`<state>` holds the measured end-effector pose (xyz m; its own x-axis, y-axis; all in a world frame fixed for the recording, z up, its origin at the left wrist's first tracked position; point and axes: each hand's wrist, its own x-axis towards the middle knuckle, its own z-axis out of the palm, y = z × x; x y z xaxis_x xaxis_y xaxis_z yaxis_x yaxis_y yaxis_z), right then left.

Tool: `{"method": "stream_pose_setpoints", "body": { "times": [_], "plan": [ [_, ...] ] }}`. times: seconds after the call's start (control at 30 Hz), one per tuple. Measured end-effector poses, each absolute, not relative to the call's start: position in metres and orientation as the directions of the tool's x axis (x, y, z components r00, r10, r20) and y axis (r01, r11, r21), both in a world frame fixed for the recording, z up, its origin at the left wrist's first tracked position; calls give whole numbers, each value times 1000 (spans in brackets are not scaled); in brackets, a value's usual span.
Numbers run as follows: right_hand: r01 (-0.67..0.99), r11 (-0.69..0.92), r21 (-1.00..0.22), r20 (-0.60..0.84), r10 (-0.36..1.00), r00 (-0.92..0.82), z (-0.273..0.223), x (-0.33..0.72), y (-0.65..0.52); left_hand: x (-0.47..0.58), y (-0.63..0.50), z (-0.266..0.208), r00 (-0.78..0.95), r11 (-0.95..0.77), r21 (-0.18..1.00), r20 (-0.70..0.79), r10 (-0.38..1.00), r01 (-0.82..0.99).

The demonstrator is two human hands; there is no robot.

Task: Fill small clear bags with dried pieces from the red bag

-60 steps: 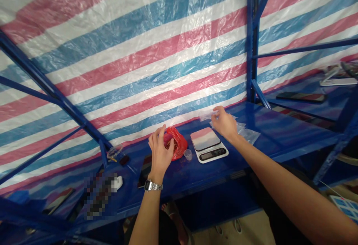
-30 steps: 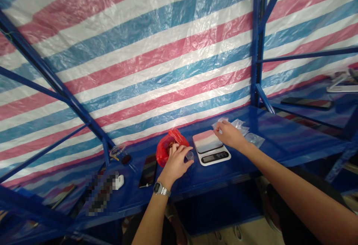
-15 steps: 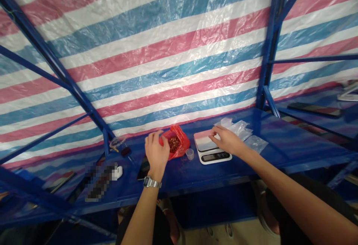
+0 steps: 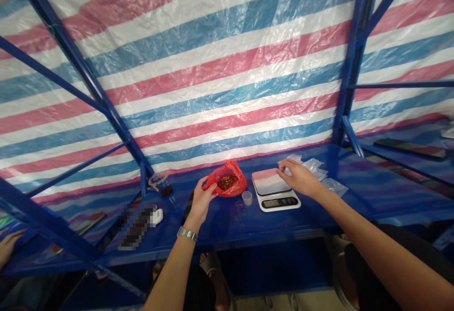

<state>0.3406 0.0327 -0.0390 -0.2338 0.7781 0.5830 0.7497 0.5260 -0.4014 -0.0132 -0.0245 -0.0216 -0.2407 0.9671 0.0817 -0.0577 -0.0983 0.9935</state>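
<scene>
A red plastic bag [image 4: 237, 187] with brown bits inside sits open on the blue shelf [image 4: 291, 218]. My left hand [image 4: 201, 198] pinches the bag's left rim; a metal watch is on that wrist. To the bag's right stand a small clear cup [image 4: 247, 198] and a white digital scale [image 4: 275, 189]. My right hand [image 4: 299, 177] reaches over the scale's far right corner. Its fingertips are at a pile of small clear bags [image 4: 314, 165]; whether they grip one is unclear.
Blue frame posts [image 4: 349, 69] and slanted braces stand against a striped tarp [image 4: 213, 65]. A white object [image 4: 158, 216] and a dark phone [image 4: 187, 209] lie left of my left hand. Another person's hand [image 4: 9, 245] shows at the far left edge.
My left hand went from the cup to the red bag and now holds its rim. My right hand moved from above the scale plate to its far right corner. The view shifted left.
</scene>
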Motion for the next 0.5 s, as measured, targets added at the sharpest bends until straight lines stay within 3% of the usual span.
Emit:
{"method": "stream_pose_setpoints", "body": {
  "times": [0.1, 0.17, 0.3, 0.37, 0.5],
  "plan": [
    [766, 505, -397, 596, 777, -203, -43, 355, 32, -13, -18, -21, -258, -174, 985, 167, 952, -6],
    [775, 490, -400, 591, 784, -190, -45, 361, 27, -11, -17, -23, -221, -240, 958, 271, 937, 156],
    [766, 499, -405, 580, 788, -206, -47, 362, 6, -2, -31, -30, 77, -445, 715, 484, 871, 539],
    [758, 512, -404, 593, 777, -209, -49, 359, -5, 4, -40, -33, 184, -476, 606, 480, 858, 637],
    [755, 532, -384, 641, 742, -196, -52, 352, -24, 9, -50, -38, 223, -481, 486, 496, 839, 730]
  ]
}}
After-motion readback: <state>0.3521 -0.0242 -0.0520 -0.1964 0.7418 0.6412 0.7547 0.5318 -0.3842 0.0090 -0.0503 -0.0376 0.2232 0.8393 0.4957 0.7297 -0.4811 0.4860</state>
